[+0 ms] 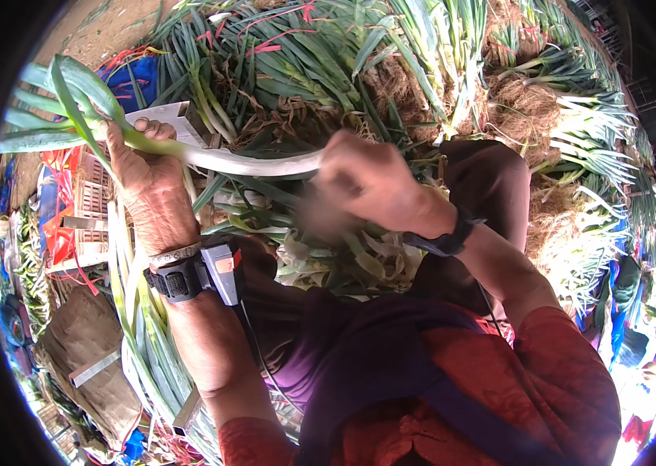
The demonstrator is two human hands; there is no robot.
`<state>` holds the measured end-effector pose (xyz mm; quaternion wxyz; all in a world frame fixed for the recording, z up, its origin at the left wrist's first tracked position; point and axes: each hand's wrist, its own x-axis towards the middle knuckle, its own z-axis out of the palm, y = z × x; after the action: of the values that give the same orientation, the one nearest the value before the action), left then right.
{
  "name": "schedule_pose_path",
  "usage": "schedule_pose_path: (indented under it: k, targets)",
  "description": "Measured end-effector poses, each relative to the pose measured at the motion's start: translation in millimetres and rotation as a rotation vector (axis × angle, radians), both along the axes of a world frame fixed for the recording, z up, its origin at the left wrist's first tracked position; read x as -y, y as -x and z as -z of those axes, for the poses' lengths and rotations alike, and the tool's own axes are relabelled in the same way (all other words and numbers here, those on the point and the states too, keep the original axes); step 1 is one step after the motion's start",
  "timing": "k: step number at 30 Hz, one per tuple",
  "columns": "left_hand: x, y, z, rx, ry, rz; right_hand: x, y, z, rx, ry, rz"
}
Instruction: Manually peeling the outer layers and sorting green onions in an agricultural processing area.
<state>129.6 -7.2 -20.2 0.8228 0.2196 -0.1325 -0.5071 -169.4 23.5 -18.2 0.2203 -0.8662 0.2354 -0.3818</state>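
A long green onion point(254, 162) with a white stalk and thick green leaves lies crosswise in front of me. My left hand point(145, 159) is closed around it where the white turns green, the leaves fanning out to the left. At the other end, my right hand point(367, 182) is closed at the tip of the white stalk and blurred by motion. Its fingers hide the root end. A brownish smear shows just below this hand, too blurred to make out. Beneath the stalk, between my knees, lies a heap of pale peelings and stalks point(343, 260).
Piles of green onions point(297, 66) with pink ties stretch across the far side. Bundles with brown roots point(526, 116) stand at the right. On the left are a light plastic crate point(91, 194), more long onions point(142, 334) and a brown sack point(87, 349).
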Motion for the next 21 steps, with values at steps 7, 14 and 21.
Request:
schedule_pose_path:
  k: [7,14,21]
  targets:
    - [-0.6,-6.8,-9.3,-0.026,-0.037,-0.026,57.9,56.2,-6.2,-0.227,0.078,0.594]
    - [1.0,-4.9,-1.6,0.004,-0.091,-0.098,11.3,8.5,-19.7,-0.543,0.182,0.177]
    - [-0.9,3.7,-5.1,-0.036,0.018,0.038,15.7,2.4,-7.3,-0.481,0.032,0.090]
